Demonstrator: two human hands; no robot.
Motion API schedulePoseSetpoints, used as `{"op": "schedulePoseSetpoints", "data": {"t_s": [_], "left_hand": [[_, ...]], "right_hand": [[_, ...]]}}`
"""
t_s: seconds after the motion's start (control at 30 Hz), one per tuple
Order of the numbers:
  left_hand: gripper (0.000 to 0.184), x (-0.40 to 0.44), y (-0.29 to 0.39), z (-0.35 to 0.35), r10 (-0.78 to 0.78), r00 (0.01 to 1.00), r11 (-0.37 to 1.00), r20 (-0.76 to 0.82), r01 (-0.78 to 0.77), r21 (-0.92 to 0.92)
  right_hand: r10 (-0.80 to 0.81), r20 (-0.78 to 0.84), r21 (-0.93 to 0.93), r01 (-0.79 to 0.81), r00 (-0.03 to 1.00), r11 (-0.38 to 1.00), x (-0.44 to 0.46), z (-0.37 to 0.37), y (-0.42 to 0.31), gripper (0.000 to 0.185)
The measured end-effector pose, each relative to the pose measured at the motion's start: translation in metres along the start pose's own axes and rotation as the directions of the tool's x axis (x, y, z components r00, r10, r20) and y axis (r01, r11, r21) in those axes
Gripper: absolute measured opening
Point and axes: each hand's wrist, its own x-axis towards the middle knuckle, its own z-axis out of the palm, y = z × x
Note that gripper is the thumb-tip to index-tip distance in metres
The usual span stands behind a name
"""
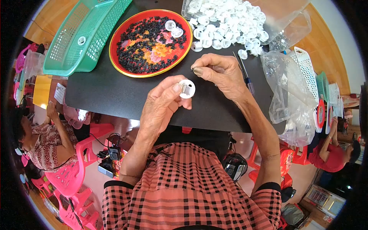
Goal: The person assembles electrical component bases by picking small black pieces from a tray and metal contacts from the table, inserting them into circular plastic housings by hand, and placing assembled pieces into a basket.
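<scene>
My left hand pinches a round white plastic part between thumb and fingers, its face tilted up and a dark hole near the top. Just above and to the right, my right hand is closed in a pinch on a tiny black piece that peeks out at the fingertips. The two hands are apart. Beyond them lies a red tray with a floral bottom, strewn with many small black pieces and a couple of white round parts. A heap of similar white parts spreads across the far side of the table.
A green plastic basket at far left holds one white part. Right of my right hand lies a screwdriver. Clear plastic bags cover the table's right edge. Other people sit at left and right.
</scene>
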Motion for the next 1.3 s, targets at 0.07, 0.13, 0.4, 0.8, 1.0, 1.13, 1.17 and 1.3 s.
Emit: {"op": "schedulePoseSetpoints", "data": {"t_s": [0.07,0.13,0.4,0.8,1.0,1.13,1.17,1.3], "left_hand": [[0.032,0.004,-0.002,0.003,-0.008,1.0,1.0,0.008,0.008,-0.013],[0.035,0.007,-0.006,0.007,-0.03,1.0,0.999,0.0,0.03,-0.014],[0.034,0.001,-0.006,0.007,-0.089,0.996,0.994,0.025,0.091,-0.055],[0.032,-0.02,-0.006,-0.012,-0.097,0.995,0.993,0.007,0.097,-0.065],[0.028,-0.013,-0.002,-0.012,-0.07,0.998,0.997,0.004,0.07,-0.035],[0.026,-0.008,-0.004,-0.014,-0.031,0.998,0.999,0.055,0.032,-0.02],[0.026,-0.008,-0.005,-0.014,-0.033,0.998,0.999,0.061,0.034,-0.029],[0.025,-0.01,-0.005,-0.016,-0.045,0.998,0.997,0.046,0.047,-0.058]], "right_hand": [[-0.026,-0.004,0.044,0.027,1.0,0.999,-0.001,0.0,0.003,0.008],[-0.047,-0.004,0.014,0.047,0.999,0.999,-0.002,-0.002,0.006,0.007],[-0.051,-0.028,-0.113,0.048,0.998,0.992,-0.005,-0.006,0.003,0.005],[-0.179,-0.221,-0.254,0.121,0.959,0.96,-0.004,-0.004,0.005,0.007],[-0.154,-0.215,-0.299,0.085,0.964,0.95,0.005,-0.003,0.001,0.009],[-0.295,0.017,-0.666,0.231,0.955,0.71,0.031,-0.007,-0.014,0.008],[-0.307,0.066,-0.713,0.26,0.949,0.651,0.039,-0.008,-0.017,0.009],[-0.303,0.232,-0.822,0.352,0.924,0.447,0.072,-0.016,-0.018,0.011]]}}
